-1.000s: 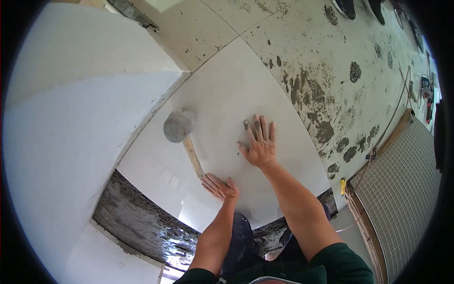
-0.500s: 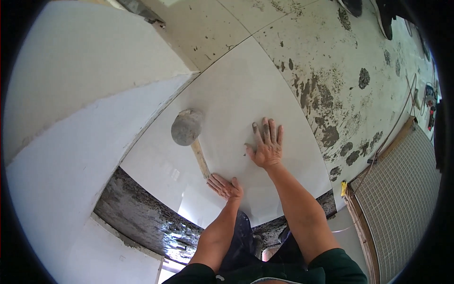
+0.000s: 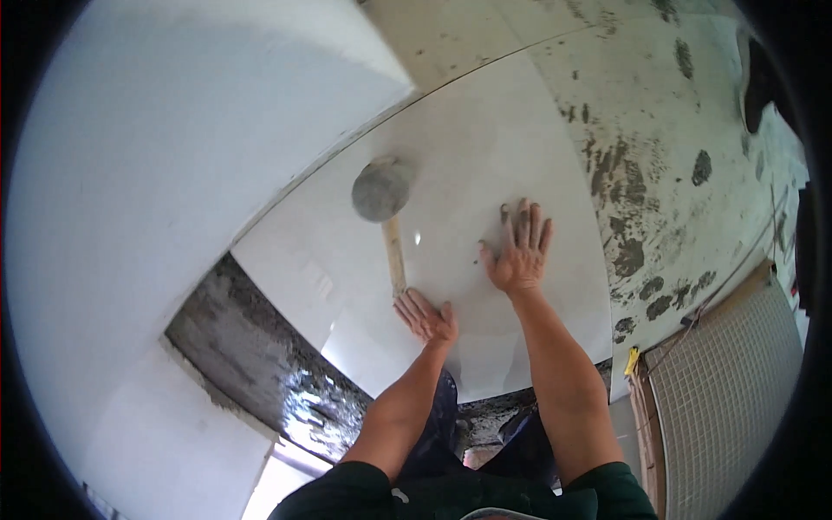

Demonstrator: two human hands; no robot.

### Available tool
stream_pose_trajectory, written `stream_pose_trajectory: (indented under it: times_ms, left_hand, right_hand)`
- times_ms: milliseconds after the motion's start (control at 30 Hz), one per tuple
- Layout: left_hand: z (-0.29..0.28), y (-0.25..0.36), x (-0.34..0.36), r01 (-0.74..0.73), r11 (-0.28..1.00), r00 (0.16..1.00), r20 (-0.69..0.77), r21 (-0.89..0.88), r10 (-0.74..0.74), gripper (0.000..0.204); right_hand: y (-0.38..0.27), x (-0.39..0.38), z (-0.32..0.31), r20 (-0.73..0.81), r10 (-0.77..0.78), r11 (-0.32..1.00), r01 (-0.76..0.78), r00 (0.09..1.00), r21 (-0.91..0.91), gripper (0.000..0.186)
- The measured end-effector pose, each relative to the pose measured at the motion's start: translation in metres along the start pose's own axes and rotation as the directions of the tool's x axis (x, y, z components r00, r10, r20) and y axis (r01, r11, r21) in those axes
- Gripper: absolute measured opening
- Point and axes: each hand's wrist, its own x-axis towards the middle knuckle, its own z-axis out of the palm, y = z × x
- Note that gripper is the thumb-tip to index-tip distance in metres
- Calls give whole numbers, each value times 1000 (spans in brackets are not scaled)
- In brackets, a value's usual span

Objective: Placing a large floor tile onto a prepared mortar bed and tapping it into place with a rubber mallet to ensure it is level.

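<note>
- We are looking down at a large white tile (image 3: pixel 468 286) lying on the floor, with a strip of wet grey mortar (image 3: pixel 260 364) showing along its near left edge.
- The left hand (image 3: pixel 425 316) is wrapping around the lower end of a mallet (image 3: pixel 387 208); the fingers are curling closed on the wooden handle, and the grey round head is standing over the tile's far left part. We cannot tell whether the head is touching the surface.
- The right hand (image 3: pixel 520 251) is lying flat on the tile, fingers spread, palm down and holding nothing.
- To the right, the laid floor (image 3: pixel 641 156) is carrying dark mortar smears, and a gridded panel (image 3: pixel 737 381) is leaning near the lower right edge, well apart from the hands.
- Judgement: we are reading this as the bedding step, the tile being tapped down while the flat hand is steadying it and feeling for level.
- Judgement: the next move is calling for light, even taps spread across the tile, with the right hand kept away from the head's landing spot.
</note>
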Motion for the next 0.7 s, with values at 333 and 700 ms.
stream_pose_trajectory:
  times_ms: [333, 700]
  left_hand:
    - [-6, 5, 3, 66, 995, 990, 128, -79, -55, 93]
    - [5, 15, 3, 21, 992, 995, 99, -123, -9, 91]
  right_hand:
    - [6, 0, 6, -35, -59, 996, 56, 998, -75, 85]
    - [20, -1, 2, -175, -84, 993, 68, 981, -97, 85]
